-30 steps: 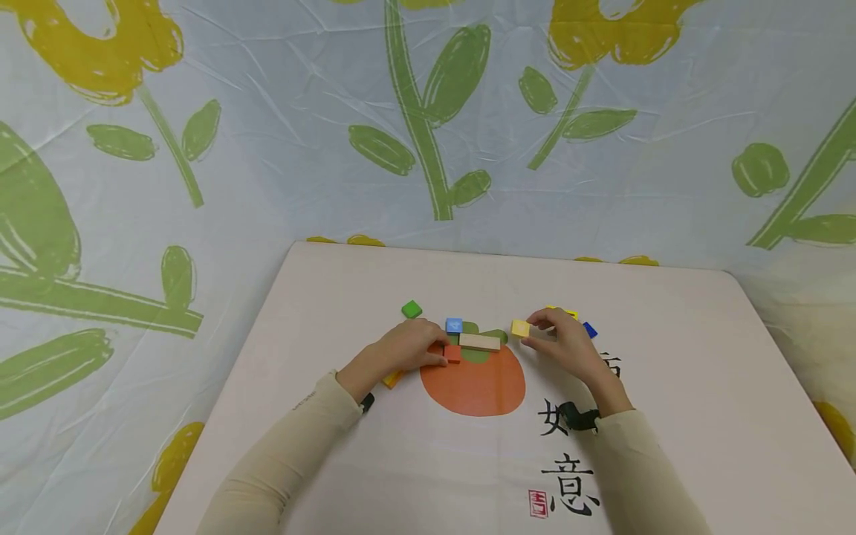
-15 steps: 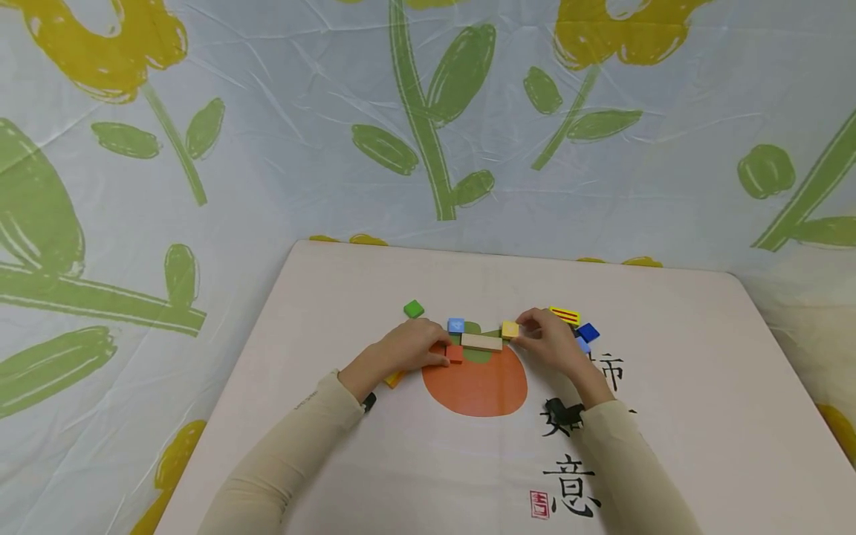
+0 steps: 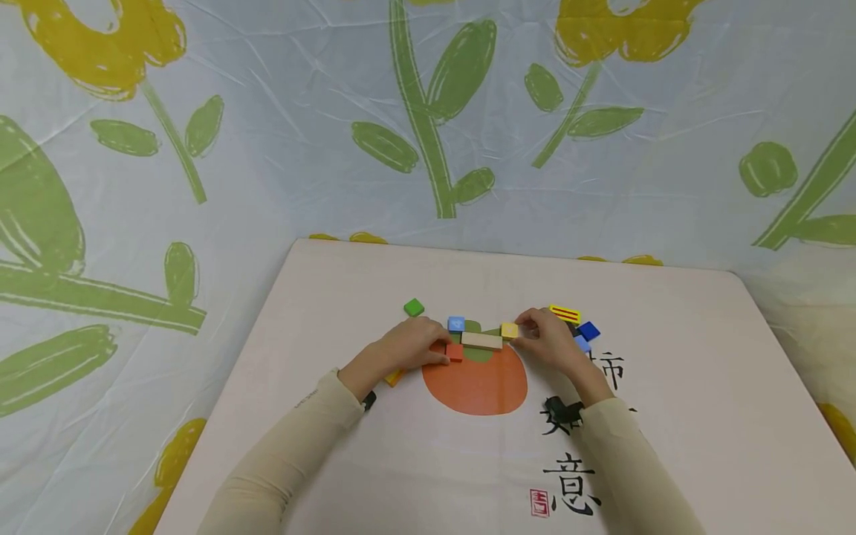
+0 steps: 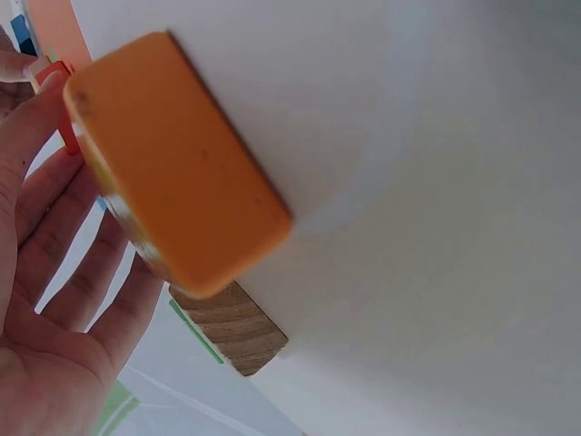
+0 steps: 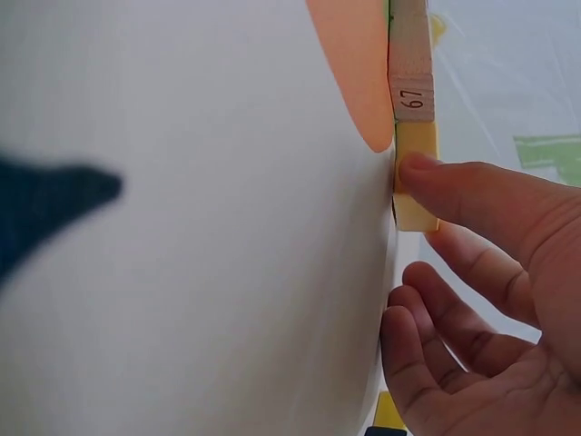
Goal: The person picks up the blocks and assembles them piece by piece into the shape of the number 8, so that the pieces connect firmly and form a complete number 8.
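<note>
Clock directions: 12 o'clock is the far edge of the worktop.

Left hand: thumb and index finger pinch the red block, located at 3 o'clock from the hand, on the orange fruit print. The remaining fingers are spread loosely. The orange block rests at 7 o'clock from this hand; the green block at 12 o'clock.

Right hand: thumb and index finger pinch the yellow block, located at 9 o'clock from the hand. The other fingers are bent and carry nothing visible.

Governing relation: the natural-wood block lies between the hands, long axis approximately 9 to 3 o'clock. The yellow block sits at its 3 o'clock end; full contact cannot be confirmed. The red block is just beside its 8 o'clock corner, the light-blue block near its 10 o'clock corner. The right hand is nearer the 3 o'clock end, the left hand the 9 o'clock end.
</note>
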`<action>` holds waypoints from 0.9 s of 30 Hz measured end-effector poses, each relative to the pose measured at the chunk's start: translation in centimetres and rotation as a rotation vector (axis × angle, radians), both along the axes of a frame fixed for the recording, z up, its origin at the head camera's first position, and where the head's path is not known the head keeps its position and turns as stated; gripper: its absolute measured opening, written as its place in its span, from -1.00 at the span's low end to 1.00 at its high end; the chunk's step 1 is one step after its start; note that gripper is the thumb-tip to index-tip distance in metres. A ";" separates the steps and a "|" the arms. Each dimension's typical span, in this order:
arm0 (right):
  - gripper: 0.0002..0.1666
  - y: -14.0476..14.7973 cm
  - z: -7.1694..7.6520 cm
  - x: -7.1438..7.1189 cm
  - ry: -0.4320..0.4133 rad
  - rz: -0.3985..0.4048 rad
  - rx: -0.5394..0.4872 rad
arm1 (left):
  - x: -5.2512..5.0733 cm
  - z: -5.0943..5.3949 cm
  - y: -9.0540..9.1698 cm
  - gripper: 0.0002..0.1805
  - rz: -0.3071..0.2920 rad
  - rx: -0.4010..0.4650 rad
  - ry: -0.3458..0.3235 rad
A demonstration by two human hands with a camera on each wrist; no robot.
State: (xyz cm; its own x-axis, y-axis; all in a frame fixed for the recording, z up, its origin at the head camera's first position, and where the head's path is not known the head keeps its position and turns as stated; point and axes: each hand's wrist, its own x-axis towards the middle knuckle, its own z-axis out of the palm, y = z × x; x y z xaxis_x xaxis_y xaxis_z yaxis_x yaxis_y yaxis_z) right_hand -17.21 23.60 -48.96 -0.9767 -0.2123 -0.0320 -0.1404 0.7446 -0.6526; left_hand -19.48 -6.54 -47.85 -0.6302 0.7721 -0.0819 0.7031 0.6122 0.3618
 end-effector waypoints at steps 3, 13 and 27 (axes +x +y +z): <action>-0.57 0.0 -0.1 -0.1 -0.001 0.000 0.008 | 0.0 0.0 0.0 -0.68 0.001 0.000 0.001; -0.55 0.0 -0.3 0.0 -0.020 -0.005 0.012 | 0.0 -0.1 -0.1 -0.70 0.006 0.007 0.001; -0.45 0.1 1.0 1.0 0.049 0.046 -0.024 | 0.1 0.1 0.0 -0.68 0.004 0.003 -0.023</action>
State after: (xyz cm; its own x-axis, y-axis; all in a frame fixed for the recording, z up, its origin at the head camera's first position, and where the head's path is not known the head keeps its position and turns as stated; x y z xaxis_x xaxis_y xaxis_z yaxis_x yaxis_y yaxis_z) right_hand -16.23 23.72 -47.99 -0.9662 -0.2568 0.0209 -0.2060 0.7211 -0.6615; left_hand -19.40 -6.56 -47.79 -0.6316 0.7695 -0.0942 0.6920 0.6144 0.3791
